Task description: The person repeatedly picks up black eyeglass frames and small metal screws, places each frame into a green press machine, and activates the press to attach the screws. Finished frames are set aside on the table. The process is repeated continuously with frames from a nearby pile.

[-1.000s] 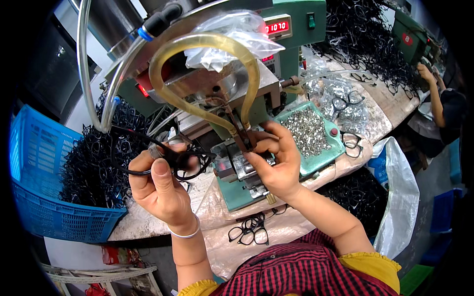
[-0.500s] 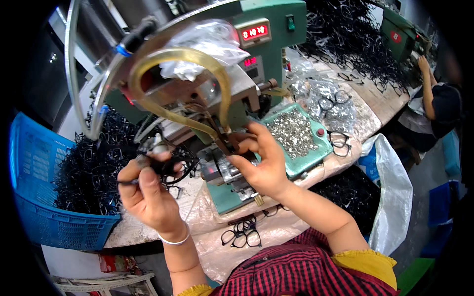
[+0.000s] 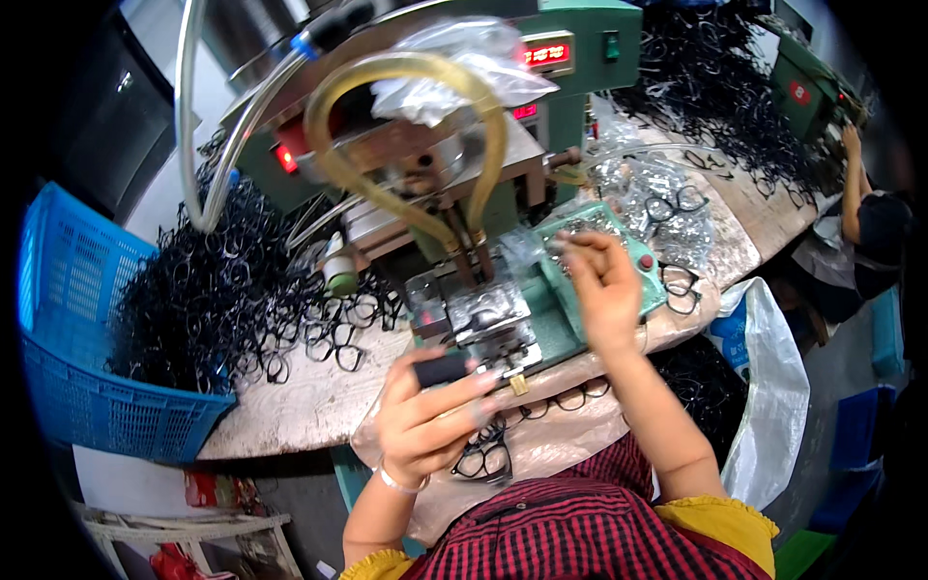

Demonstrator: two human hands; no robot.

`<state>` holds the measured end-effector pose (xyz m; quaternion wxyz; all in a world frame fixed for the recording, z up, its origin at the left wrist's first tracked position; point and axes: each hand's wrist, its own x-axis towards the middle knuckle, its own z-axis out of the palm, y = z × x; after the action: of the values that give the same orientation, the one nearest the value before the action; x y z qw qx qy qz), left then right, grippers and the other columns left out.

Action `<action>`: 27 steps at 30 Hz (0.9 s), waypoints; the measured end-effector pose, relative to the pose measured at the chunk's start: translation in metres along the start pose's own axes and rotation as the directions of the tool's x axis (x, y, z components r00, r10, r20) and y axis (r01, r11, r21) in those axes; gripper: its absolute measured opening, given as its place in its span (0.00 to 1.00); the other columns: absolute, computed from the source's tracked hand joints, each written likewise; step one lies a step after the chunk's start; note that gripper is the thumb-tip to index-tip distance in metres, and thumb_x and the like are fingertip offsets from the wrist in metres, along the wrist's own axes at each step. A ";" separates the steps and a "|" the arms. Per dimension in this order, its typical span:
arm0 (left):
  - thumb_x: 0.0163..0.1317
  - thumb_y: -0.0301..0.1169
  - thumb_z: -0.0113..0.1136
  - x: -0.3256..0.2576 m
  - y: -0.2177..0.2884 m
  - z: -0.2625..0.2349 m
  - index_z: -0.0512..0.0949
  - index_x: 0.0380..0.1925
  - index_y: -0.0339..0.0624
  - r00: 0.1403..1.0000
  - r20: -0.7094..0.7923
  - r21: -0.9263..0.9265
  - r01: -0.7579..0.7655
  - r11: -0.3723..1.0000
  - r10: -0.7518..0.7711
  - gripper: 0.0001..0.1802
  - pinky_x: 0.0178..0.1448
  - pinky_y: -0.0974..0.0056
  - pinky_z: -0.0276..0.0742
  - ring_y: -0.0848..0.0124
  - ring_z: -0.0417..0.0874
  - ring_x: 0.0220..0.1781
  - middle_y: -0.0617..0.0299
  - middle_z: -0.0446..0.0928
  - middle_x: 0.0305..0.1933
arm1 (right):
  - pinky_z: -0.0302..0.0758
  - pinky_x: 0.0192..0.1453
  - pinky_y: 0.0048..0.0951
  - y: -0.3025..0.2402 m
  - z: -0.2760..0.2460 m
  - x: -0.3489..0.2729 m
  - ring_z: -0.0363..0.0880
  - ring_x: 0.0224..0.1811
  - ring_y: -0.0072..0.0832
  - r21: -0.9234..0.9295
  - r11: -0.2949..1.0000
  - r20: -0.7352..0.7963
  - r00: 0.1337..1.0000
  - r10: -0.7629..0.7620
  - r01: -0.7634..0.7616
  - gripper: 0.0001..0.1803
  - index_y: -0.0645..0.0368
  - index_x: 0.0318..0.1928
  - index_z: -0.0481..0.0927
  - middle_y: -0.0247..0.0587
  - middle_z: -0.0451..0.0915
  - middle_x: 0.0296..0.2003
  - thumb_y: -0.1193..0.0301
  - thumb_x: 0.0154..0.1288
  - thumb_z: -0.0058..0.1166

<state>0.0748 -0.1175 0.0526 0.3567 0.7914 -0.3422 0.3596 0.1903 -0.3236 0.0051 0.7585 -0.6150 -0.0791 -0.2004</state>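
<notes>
Beside my big green machine point(image 3: 592, 82) sits the green tray point(image 3: 657, 288). My right hand point(image 3: 609, 302) is over it; I can't tell its grip. My left hand point(image 3: 425, 420) holds a black handle point(image 3: 441, 372). Light fingers suit those tiny metal bits point(image 3: 587, 220).

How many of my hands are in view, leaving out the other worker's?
2: your left hand at a dark block by the front of the green machine, your right hand over the green tray. Neither is hidden.

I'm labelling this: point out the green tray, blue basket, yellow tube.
Green tray point(image 3: 651, 284), head view: its right-hand rim.
Blue basket point(image 3: 116, 401), head view: its front wall.
Yellow tube point(image 3: 494, 142), head view: its loop's right side.
</notes>
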 end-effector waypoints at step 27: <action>0.64 0.16 0.52 -0.044 -0.012 -0.128 0.78 0.45 0.32 0.679 -0.682 0.303 0.601 0.740 -0.272 0.11 0.61 0.64 0.73 0.66 0.79 0.52 0.55 0.80 0.47 | 0.73 0.49 0.24 0.019 -0.064 0.012 0.79 0.40 0.23 -0.452 0.889 0.078 0.996 -0.049 0.079 0.06 0.63 0.39 0.83 0.36 0.83 0.37 0.79 0.61 0.58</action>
<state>0.0204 0.0048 0.0758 0.3032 0.7603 0.1023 0.5652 0.2007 -0.3844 -0.0226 0.5838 -0.7784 -0.0746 -0.2185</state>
